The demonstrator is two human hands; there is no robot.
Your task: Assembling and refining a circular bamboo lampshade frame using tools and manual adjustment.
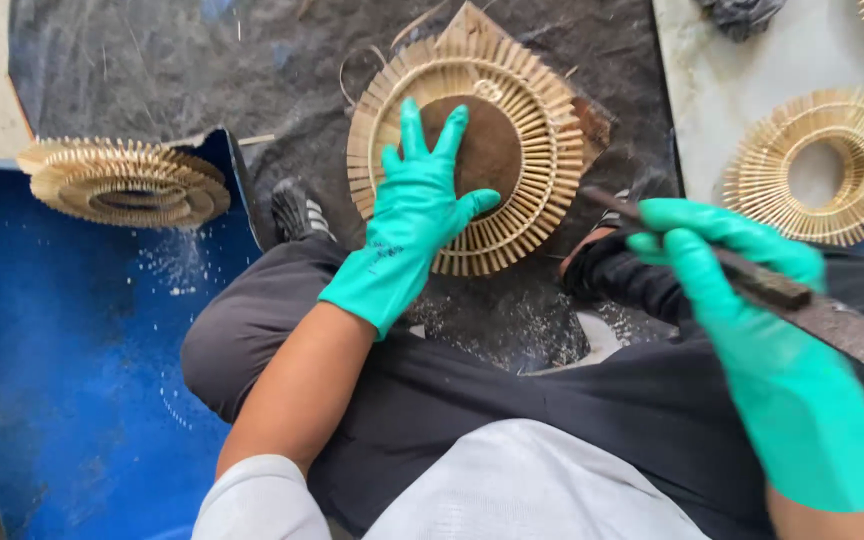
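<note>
1. The person sat on the ground with knees spread, and the head camera looked down over a white shirt and dark trousers.

2. The left hand, in a teal rubber glove, lay flat with fingers spread apart on a round sunburst frame of thin bamboo slats. The palm pressed on the slats nearest the body, and the fingertips reached onto the brown disc in the frame's open middle. This grip held nothing; it only pinned the frame down.

3. The right hand, also gloved in teal, was closed around a long, dark, flat file or rasp. The tool's far tip pointed toward the frame's right edge and appeared to stop just short of it, though contact could not be told for sure.

4. The frame rested on a dark sheet on the ground, ahead of the left grip and between the person's shoes.

5. Pale dust and shavings lay just below the frame, near the left wrist, suggesting that filing was under way, not finished.

6. A stack of similar frames sat well left of the left grip, on a blue surface. Another single frame lay beyond the right grip on a pale slab. Whether these were finished could not be told.
</note>
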